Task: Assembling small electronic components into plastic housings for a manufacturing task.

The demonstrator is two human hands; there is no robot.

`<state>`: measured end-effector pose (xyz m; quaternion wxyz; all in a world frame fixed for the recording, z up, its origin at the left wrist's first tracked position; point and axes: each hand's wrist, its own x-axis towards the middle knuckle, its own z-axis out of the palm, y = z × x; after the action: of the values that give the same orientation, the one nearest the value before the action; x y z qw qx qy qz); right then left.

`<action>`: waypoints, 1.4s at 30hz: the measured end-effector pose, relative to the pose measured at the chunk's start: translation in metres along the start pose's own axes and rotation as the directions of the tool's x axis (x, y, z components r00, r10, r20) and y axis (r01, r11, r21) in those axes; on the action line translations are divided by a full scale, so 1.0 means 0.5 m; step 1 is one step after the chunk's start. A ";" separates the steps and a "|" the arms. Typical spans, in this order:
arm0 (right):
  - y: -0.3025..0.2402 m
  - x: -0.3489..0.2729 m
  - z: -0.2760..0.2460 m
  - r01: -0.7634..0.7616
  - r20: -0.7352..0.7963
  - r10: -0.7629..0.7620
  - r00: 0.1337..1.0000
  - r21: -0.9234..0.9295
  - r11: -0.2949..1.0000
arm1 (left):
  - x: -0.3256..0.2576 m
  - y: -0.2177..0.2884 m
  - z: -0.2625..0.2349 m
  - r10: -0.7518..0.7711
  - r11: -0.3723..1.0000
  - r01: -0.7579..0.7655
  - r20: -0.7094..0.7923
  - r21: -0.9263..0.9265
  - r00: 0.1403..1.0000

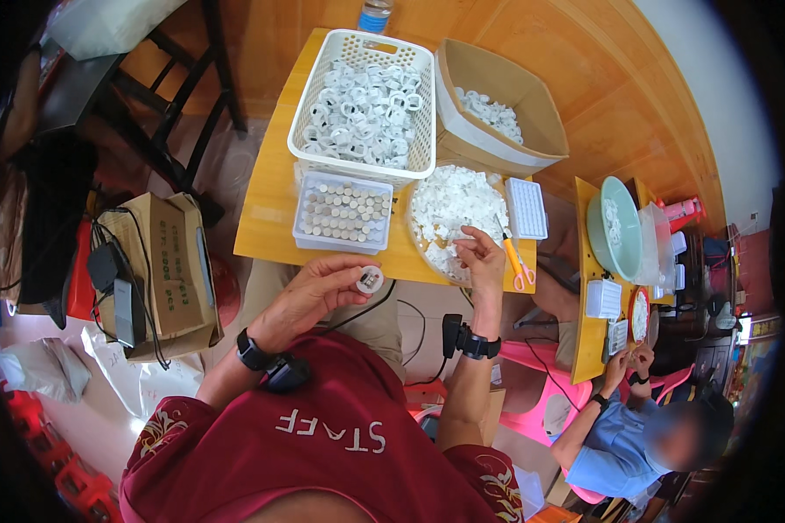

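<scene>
My left hand (310, 296) holds a small round white plastic ring part (370, 279) between thumb and fingers, just below the table's front edge. My right hand (481, 257) reaches into a round tray (420, 248) heaped with small white pieces (452, 202), its fingertips pinched among them; whether it holds one I cannot tell. A clear box of several metal cylinders (343, 212) sits in front of the left hand. Behind it stands a white basket (365, 100) full of white ring parts.
A cardboard box (497, 105) with more white parts sits at the back right. A white gridded tray (526, 207) and orange scissors (516, 264) lie right of the round tray. Another person (645, 436) works at a second yellow table (589, 261) on the right. A cardboard box (161, 270) stands on the floor left.
</scene>
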<state>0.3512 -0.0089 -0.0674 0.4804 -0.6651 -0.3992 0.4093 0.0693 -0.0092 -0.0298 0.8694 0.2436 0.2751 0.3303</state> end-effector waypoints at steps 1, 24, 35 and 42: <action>-0.010 -0.003 0.002 0.010 0.008 -0.010 1.000 0.032 0.999 | -0.002 0.001 -0.002 0.001 1.000 -0.001 -0.002 -0.001 1.000; -0.196 -0.224 0.320 0.423 0.247 -0.411 0.878 0.003 0.906 | -0.115 0.090 -0.102 0.166 0.985 -0.162 0.065 -0.055 0.984; -0.204 -0.236 0.351 0.572 0.216 -0.537 0.816 -0.155 0.806 | -0.119 0.084 -0.105 0.189 0.982 -0.189 0.042 -0.006 0.981; -0.199 -0.236 0.338 0.593 0.209 -0.559 0.802 -0.165 0.788 | -0.114 0.075 -0.093 0.186 0.982 -0.187 0.033 0.001 0.982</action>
<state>0.1396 -0.0435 0.0135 0.4736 -0.5281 -0.6612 0.2442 -0.0128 -0.0135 -0.0233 0.8385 0.2755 0.2375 0.4057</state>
